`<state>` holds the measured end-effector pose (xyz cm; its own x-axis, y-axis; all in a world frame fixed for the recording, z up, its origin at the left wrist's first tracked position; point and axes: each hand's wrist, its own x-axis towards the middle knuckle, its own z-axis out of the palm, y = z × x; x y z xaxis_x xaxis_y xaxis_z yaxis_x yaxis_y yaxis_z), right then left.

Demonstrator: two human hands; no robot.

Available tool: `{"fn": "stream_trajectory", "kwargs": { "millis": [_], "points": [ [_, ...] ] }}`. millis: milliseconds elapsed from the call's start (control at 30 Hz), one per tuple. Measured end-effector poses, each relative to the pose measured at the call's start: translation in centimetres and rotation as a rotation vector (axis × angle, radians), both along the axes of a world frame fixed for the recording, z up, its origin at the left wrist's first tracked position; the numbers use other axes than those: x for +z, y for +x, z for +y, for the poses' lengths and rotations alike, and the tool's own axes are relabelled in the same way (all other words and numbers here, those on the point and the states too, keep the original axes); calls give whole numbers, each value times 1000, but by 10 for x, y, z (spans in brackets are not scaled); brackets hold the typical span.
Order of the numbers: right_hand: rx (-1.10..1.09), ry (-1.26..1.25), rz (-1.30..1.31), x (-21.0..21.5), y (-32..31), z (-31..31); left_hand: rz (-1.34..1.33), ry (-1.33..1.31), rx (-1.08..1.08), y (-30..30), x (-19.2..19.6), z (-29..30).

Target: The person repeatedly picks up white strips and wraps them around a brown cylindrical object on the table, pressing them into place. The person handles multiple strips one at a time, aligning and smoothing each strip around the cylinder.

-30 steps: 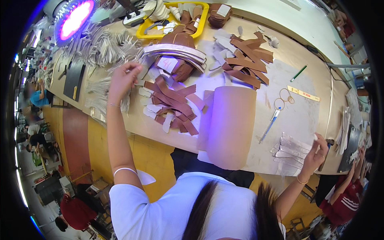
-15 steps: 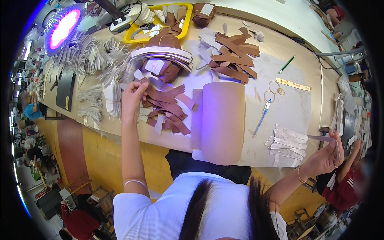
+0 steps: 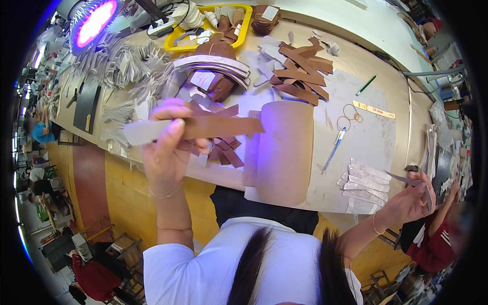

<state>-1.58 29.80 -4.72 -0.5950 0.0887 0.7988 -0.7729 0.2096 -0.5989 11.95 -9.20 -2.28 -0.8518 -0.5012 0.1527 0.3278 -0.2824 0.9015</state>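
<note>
My left hand (image 3: 170,137) is raised over the near left of the table, fingers closed on a brown leather strip (image 3: 223,127) with a pale rounded end. Under it lies a loose pile of brown strips (image 3: 226,152), partly hidden by the hand and strip. Off the table's right edge, my right hand (image 3: 406,203) pinches a thin greyish strip (image 3: 406,179); its far part curls beside the fingers. Close by, several whitish strips (image 3: 365,185) lie overlapped on the table. Between my hands stands a wide tan rounded block (image 3: 284,152) at the table's near edge.
A lit lamp (image 3: 96,23) hangs at upper left above bundles of pale pieces (image 3: 122,68). Behind are a yellow tray (image 3: 248,30), a tied brown bundle (image 3: 218,53) and more brown strips (image 3: 305,66). A pen (image 3: 333,151), rubber bands (image 3: 351,116) and ruler (image 3: 373,109) lie right.
My left hand has lifted the brown strip from the pile and brought it nearer to me. The right hand still holds its greyish strip, slightly lower and further left.
</note>
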Motion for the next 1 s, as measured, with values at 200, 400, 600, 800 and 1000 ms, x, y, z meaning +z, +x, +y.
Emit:
{"fn": "stream_trajectory", "kwargs": {
  "millis": [200, 400, 600, 800, 1000],
  "points": [
    [94, -27, -112, 9, 11, -7, -59, 233, -500, -19, 8, 72],
    [337, 119, -561, 12, 43, -62, -549, 132, -419, -22, -38, 86],
    [540, 448, -810, 13, 42, -113, -502, 218, -340, -7, -55, 68],
    [557, 493, -975, 21, 34, -126, -501, 189, -410, -13, -56, 69],
    [638, 640, -911, 24, 31, -136, -510, 278, -379, -15, -54, 73]
  ]
}}
